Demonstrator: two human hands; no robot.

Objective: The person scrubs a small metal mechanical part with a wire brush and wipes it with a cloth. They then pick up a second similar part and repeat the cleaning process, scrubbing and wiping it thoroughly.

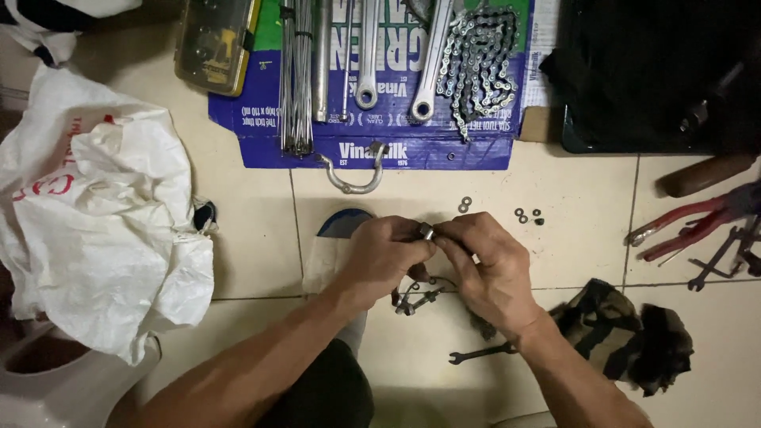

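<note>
You hold a small silver metal part pinched between the fingertips of both hands, right over the middle of the tiled floor. Your left hand is curled shut around one side of it and your right hand closes on the other, thumb and forefinger meeting at the part, so that it is braced from two sides and does not slip. What kind of piece it is, the picture does not let you tell; it is too small.

Just below the part, touching the floor, lies a dark metal assembly with small arms, partly hidden under your hands. Further below and to the right of the part rests a flat spanner, near your right wrist, within easy reach. Beyond that, lower right of the part, sits a crumpled dark rag.

Above and just right of the part, a few small washers and nuts lie loose on the tile, kept near. Further above, a flattened blue carton serves as a mat: on it lie a bicycle chain, two crank arms and a bundle of spokes, kept off the bare floor. Far right of the part lie red-handled pliers. Well to its left a white plastic bag is heaped.
</note>
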